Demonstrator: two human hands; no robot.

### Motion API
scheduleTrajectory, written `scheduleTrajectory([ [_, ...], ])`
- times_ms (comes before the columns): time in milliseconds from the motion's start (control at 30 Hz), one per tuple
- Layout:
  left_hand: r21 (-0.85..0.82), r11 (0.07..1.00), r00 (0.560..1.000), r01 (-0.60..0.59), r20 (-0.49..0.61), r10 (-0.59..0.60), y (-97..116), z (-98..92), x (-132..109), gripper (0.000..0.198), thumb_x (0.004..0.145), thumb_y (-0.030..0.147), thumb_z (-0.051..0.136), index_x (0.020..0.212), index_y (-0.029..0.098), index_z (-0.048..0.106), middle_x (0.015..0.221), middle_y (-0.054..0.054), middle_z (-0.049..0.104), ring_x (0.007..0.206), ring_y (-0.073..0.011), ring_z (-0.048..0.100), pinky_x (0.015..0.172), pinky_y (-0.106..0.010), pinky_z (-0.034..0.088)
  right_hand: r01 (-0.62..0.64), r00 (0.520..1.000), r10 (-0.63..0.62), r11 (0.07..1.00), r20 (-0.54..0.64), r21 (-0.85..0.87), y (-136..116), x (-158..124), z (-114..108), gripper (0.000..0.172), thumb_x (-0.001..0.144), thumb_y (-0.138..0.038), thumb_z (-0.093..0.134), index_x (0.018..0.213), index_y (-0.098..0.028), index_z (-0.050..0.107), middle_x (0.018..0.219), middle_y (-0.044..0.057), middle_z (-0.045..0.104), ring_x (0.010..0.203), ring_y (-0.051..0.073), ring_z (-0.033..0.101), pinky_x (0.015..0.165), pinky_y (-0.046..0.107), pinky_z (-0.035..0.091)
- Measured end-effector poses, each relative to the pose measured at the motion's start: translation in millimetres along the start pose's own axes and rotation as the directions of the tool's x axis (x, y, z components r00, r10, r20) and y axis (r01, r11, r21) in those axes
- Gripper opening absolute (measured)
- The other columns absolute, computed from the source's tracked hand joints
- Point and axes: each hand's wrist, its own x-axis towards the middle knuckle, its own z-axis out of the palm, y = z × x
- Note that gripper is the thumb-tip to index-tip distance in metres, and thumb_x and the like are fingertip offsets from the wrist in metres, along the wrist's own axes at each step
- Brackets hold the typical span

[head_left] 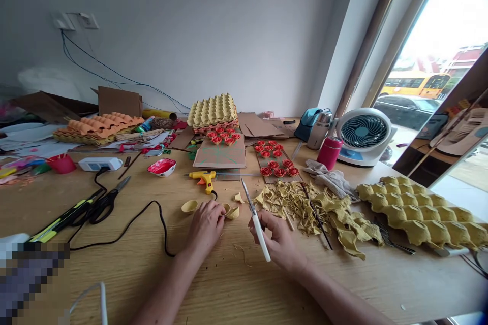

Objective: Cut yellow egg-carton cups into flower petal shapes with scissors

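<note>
My right hand [280,244] is closed around a pair of scissors [261,238] with a white handle, its blades pointing away from me toward the back of the table. My left hand [208,221] is low over the tabletop, fingers curled and touching a small yellow egg-carton cup [226,208]; the fingers partly cover it. Beside it lies another cut cup [233,213], tilted. A third, round cup [189,206] sits just left of my left fingers. Right of the scissors spreads a heap of yellow carton scraps [293,198].
A yellow glue gun [205,180] lies beyond my left hand, its black cord [159,205] looping left. Red paper-pulp flowers [280,171] rest on cardboard. Black scissors [102,205] lie left; a yellow egg tray [423,210] and a fan [364,134] stand right.
</note>
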Motion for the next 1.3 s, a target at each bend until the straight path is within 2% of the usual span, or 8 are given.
scheduleTrajectory([
  [233, -0.209, 0.974, 0.986, 0.086, -0.120, -0.113, 1.4, -6.9, 3.2, 0.011, 0.085, 0.020, 0.050, 0.078, 0.020, 0.058, 0.084, -0.005, 0.063, 0.086, -0.0240, 0.058, 0.079, -0.035, 0.044, 0.010, 1.000, -0.009, 1.000, 0.026, -0.012, 1.9, -0.2, 0.5, 0.017, 0.091, -0.025, 0.053, 0.076, -0.018, 0.058, 0.070, -0.001, 0.054, 0.063, 0.011, 0.046, 0.058, 0.023, 0.036],
  [367, -0.421, 0.889, 0.966, 0.179, -0.097, -0.240, 10.0, -16.6, 6.7, 0.018, 0.084, 0.034, 0.054, 0.074, 0.020, 0.058, 0.079, -0.004, 0.062, 0.074, -0.0209, 0.056, 0.070, -0.032, 0.042, 0.000, 1.000, 0.001, 1.000, 0.015, -0.018, 1.3, 0.7, 0.3, 0.017, 0.088, -0.029, 0.057, 0.076, -0.018, 0.057, 0.071, -0.001, 0.053, 0.064, 0.012, 0.045, 0.059, 0.024, 0.037],
  [433, -0.585, 0.783, 0.965, 0.212, -0.003, -0.263, 17.2, -23.6, 7.1, 0.024, 0.082, 0.042, 0.057, 0.075, 0.019, 0.059, 0.077, -0.003, 0.062, 0.070, -0.0189, 0.055, 0.067, -0.029, 0.042, 0.000, 1.000, 0.000, 1.000, 0.011, 0.001, -0.2, 1.5, -0.7, 0.017, 0.087, -0.033, 0.060, 0.079, -0.018, 0.058, 0.074, -0.001, 0.054, 0.067, 0.013, 0.046, 0.062, 0.025, 0.038],
  [600, -0.882, 0.364, 0.953, 0.297, 0.250, -0.171, 35.3, -32.8, 0.5, 0.031, 0.080, 0.048, 0.067, 0.079, 0.017, 0.065, 0.075, -0.001, 0.060, 0.072, -0.0143, 0.052, 0.070, -0.024, 0.042, -0.033, 0.998, 0.039, 0.994, -0.054, 0.105, -1.7, 4.5, -3.1, 0.024, 0.085, -0.038, 0.068, 0.098, -0.019, 0.059, 0.084, 0.001, 0.060, 0.076, 0.015, 0.051, 0.070, 0.028, 0.043],
  [767, -0.873, -0.018, 0.869, 0.488, 0.488, -0.081, 43.0, -25.7, -8.1, 0.032, 0.070, 0.043, 0.082, 0.082, 0.016, 0.069, 0.079, -0.002, 0.063, 0.070, -0.0110, 0.052, 0.066, -0.021, 0.042, -0.082, 0.991, 0.108, 0.955, -0.077, 0.284, 7.8, 8.5, -1.2, 0.029, 0.083, -0.042, 0.070, 0.100, -0.022, 0.059, 0.092, 0.002, 0.061, 0.077, 0.016, 0.053, 0.066, 0.026, 0.043],
  [933, -0.803, -0.231, 0.813, 0.549, 0.577, -0.074, 43.1, -23.6, -8.8, 0.033, 0.063, 0.036, 0.089, 0.081, 0.015, 0.071, 0.074, 0.000, 0.064, 0.066, -0.0094, 0.055, 0.062, -0.020, 0.044, -0.190, 0.979, 0.205, 0.855, 0.023, 0.483, 6.0, 10.2, 0.2, 0.045, 0.071, -0.050, 0.081, 0.099, -0.022, 0.060, 0.077, -0.002, 0.056, 0.065, 0.012, 0.048, 0.058, 0.024, 0.040],
  [1100, -0.773, -0.335, 0.788, 0.538, 0.603, -0.127, 45.5, -23.2, -8.6, 0.035, 0.060, 0.036, 0.091, 0.081, 0.015, 0.071, 0.074, 0.000, 0.065, 0.064, -0.0083, 0.057, 0.059, -0.020, 0.045, -0.242, 0.970, 0.219, 0.822, 0.105, 0.516, -4.1, 8.6, 0.3, 0.046, 0.068, -0.047, 0.084, 0.100, -0.022, 0.062, 0.069, -0.005, 0.050, 0.060, 0.010, 0.042, 0.056, 0.023, 0.036],
  [1300, -0.748, -0.379, 0.794, 0.545, 0.606, -0.055, 48.5, -18.7, -10.9, 0.042, 0.063, 0.038, 0.089, 0.096, 0.018, 0.073, 0.079, 0.000, 0.065, 0.066, -0.0092, 0.058, 0.057, -0.021, 0.043, -0.250, 0.961, 0.274, 0.786, 0.045, 0.565, 0.8, 7.6, 0.7, 0.047, 0.065, -0.046, 0.086, 0.097, -0.021, 0.063, 0.075, -0.003, 0.053, 0.064, 0.011, 0.046, 0.057, 0.023, 0.037],
])
